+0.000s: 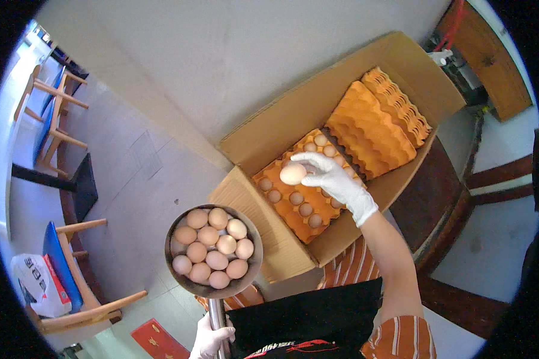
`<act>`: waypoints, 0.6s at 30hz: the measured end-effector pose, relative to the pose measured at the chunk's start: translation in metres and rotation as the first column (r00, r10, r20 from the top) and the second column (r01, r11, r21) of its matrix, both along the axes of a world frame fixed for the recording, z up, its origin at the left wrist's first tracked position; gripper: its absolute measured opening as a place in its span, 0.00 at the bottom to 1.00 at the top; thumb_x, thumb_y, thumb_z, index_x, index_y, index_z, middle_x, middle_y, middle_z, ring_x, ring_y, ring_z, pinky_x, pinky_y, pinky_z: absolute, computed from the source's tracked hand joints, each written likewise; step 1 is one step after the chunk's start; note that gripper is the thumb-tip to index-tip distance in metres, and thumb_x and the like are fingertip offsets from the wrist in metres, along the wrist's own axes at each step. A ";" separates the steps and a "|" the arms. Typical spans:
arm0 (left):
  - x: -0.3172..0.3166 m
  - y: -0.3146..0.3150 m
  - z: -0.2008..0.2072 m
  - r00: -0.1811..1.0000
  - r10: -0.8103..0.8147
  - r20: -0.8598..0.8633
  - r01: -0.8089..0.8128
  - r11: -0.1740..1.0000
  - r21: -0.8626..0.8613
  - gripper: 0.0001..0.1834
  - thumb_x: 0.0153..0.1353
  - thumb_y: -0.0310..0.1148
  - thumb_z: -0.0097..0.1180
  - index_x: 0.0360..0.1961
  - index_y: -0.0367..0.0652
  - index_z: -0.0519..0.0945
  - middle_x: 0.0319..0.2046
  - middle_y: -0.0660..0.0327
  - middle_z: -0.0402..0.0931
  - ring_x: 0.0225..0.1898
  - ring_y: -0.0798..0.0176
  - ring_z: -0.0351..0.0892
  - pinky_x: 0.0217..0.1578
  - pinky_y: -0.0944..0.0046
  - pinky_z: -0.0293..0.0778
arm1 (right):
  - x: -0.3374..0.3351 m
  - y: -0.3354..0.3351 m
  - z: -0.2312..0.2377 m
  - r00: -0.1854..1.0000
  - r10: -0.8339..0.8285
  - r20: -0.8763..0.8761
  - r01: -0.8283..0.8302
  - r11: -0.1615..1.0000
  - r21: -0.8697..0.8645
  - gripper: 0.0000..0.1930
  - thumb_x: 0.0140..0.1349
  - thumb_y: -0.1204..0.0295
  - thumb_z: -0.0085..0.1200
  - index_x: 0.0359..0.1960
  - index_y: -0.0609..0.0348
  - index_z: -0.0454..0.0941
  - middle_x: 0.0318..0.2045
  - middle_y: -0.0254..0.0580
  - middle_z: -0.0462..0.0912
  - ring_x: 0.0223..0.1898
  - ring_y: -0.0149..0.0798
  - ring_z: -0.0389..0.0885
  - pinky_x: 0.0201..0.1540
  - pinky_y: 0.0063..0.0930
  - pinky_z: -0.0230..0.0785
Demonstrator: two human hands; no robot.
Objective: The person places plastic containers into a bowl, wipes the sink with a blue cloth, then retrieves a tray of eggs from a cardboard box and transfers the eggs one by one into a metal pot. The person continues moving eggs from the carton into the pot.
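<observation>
My left hand [211,337], in a white glove, is closed round the metal handle [216,311] of a round metal pan. Several brown eggs [207,236] fill the pan [171,263]. My right hand [335,181], gloved in white too, pinches one egg [293,174] between thumb and fingers. It hovers over an orange egg tray [286,209] inside an open cardboard box [281,127]. Eggs sit in some of the tray's cups, while other cups hold none. Part of the tray is hidden beneath my right hand.
More orange egg trays [371,128] stand tilted in the box's far right part. A box flap [263,224] folds out toward the pan. On the left are wooden chairs with blue seats [63,266], one bearing a white bag [39,284]. A dark wooden chair [431,197] supports the box.
</observation>
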State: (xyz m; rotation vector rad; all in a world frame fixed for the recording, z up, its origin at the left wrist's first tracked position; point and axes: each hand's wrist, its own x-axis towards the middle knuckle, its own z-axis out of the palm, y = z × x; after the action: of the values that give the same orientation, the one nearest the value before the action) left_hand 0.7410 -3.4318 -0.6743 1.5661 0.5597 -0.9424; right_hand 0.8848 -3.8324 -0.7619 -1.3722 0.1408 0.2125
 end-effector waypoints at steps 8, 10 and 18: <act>0.003 0.014 -0.016 0.997 -0.038 -0.069 0.039 0.999 0.015 0.21 0.44 0.23 0.65 0.40 0.36 0.69 0.24 0.60 0.73 0.21 0.66 0.75 0.25 0.66 0.73 | -0.011 0.065 0.037 0.986 0.128 0.104 -0.143 0.978 0.153 0.26 0.52 0.85 0.55 0.55 0.60 0.70 0.53 0.38 0.74 0.57 0.36 0.71 0.62 0.32 0.63; 0.003 0.009 -0.011 0.998 -0.021 -0.059 0.021 1.000 0.004 0.21 0.44 0.23 0.65 0.40 0.35 0.69 0.24 0.59 0.73 0.21 0.66 0.75 0.25 0.66 0.73 | -0.016 0.074 0.044 0.973 0.156 0.169 -0.187 0.965 0.183 0.26 0.53 0.83 0.57 0.56 0.61 0.69 0.53 0.38 0.74 0.57 0.36 0.71 0.63 0.32 0.62; 0.004 -0.003 0.004 1.000 -0.015 0.028 0.015 1.000 0.000 0.14 0.47 0.26 0.57 0.37 0.41 0.72 0.22 0.66 0.70 0.20 0.70 0.70 0.22 0.71 0.69 | -0.015 0.133 0.031 0.932 0.327 0.158 -0.356 0.910 0.214 0.23 0.58 0.76 0.57 0.56 0.57 0.70 0.52 0.39 0.75 0.55 0.35 0.73 0.59 0.30 0.65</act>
State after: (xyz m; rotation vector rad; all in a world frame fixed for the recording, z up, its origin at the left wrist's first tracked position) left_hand 0.7446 -3.4346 -0.6699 1.5832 0.5291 -0.9309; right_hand 0.8702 -3.6993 -0.7313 -1.1562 -0.2234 0.4269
